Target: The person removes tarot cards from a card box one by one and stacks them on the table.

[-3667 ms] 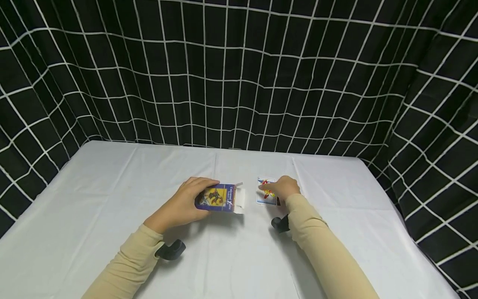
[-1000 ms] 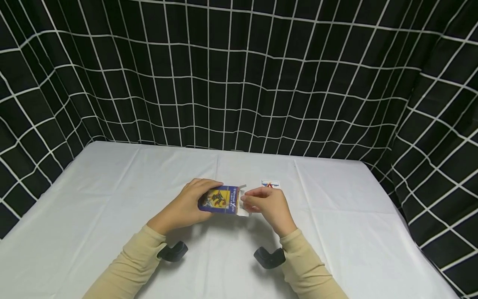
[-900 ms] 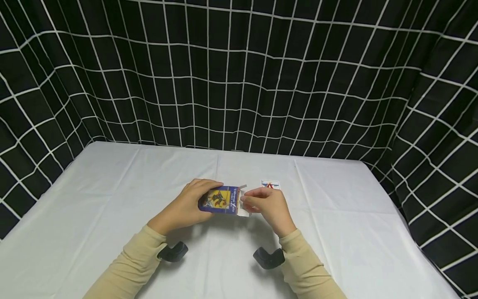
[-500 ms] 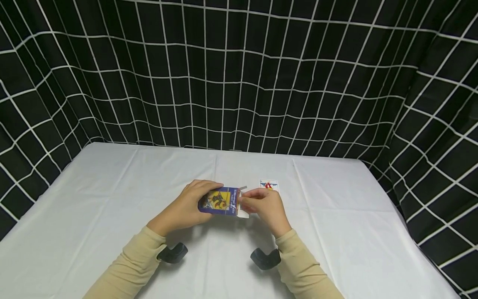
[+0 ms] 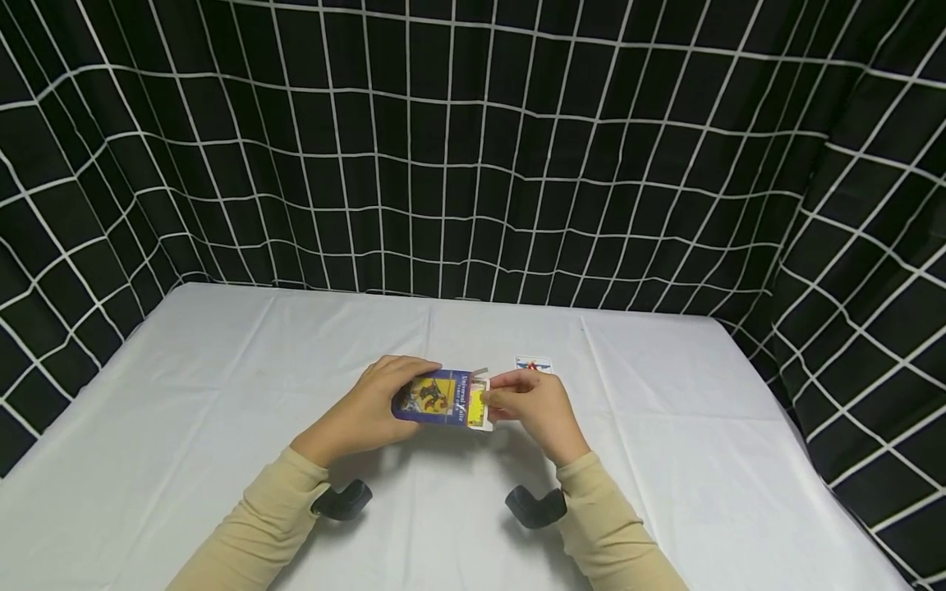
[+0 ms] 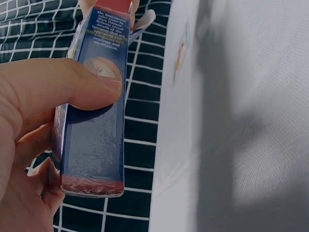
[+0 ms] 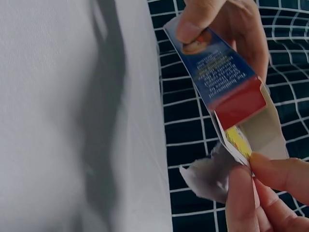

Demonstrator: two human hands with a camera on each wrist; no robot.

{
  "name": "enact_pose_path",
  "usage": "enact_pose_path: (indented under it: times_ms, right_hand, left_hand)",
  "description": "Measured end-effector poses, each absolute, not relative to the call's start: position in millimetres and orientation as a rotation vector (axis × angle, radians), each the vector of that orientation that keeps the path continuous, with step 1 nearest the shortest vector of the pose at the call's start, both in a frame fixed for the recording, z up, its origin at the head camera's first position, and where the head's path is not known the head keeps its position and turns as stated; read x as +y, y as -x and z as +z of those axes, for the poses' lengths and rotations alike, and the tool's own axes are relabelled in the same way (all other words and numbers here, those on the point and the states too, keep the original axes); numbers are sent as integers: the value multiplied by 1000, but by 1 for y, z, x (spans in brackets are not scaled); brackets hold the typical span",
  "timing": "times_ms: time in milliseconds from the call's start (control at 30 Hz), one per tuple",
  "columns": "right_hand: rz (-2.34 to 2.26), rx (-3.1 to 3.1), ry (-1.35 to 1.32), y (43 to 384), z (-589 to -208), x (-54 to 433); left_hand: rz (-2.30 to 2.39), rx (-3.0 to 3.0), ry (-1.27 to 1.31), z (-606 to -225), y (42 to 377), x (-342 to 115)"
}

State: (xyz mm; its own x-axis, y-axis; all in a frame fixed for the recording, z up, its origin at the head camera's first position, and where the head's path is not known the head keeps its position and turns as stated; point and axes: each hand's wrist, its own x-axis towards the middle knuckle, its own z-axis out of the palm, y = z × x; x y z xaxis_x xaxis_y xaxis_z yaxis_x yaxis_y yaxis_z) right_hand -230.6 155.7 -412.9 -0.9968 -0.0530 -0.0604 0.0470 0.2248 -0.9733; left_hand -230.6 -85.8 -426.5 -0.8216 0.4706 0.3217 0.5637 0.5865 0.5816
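Observation:
My left hand [image 5: 373, 402] grips a blue tarot card box [image 5: 429, 396] a little above the table, its open end to the right. In the left wrist view the thumb presses the box's narrow printed side [image 6: 96, 145]. A yellow tarot card [image 5: 477, 402] sticks partly out of the opening, and my right hand [image 5: 538, 410] pinches its outer edge between thumb and fingers. The right wrist view shows the card's yellow face [image 7: 238, 140] inside the box mouth, beside a loose white flap [image 7: 207, 179]. Behind the right hand lies another card [image 5: 534, 363], mostly hidden.
A white cloth [image 5: 259, 394] with creases covers the table. Black curtain [image 5: 458, 164] with a white grid surrounds the back and sides. A dark wrist mount [image 5: 343, 501] shows under the left sleeve, and a similar mount [image 5: 535, 507] under the right.
My right hand left the card on the table and came to the box's opening. In the last half second it has drawn back slightly rightward, and the yellow card now shows outside the box.

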Motion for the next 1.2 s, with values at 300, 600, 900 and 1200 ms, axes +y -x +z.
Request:
enact_pose_path:
  times_ms: [300,600,900,1200]
  right_hand:
    - [-1825,2409,99,234,-411,166]
    - [-1806,2416,155,237,-412,171]
    - [-1791,2469,96,240,-410,179]
    - [-1749,2485,96,245,-403,198]
  left_hand:
    - [-1041,-2675,890,-428,233,-86]
    - [-1053,-2688,885,-428,232,-86]
    - [-1049,-2692,870,-427,231,-87]
    - [-1046,-2698,851,-428,233,-90]
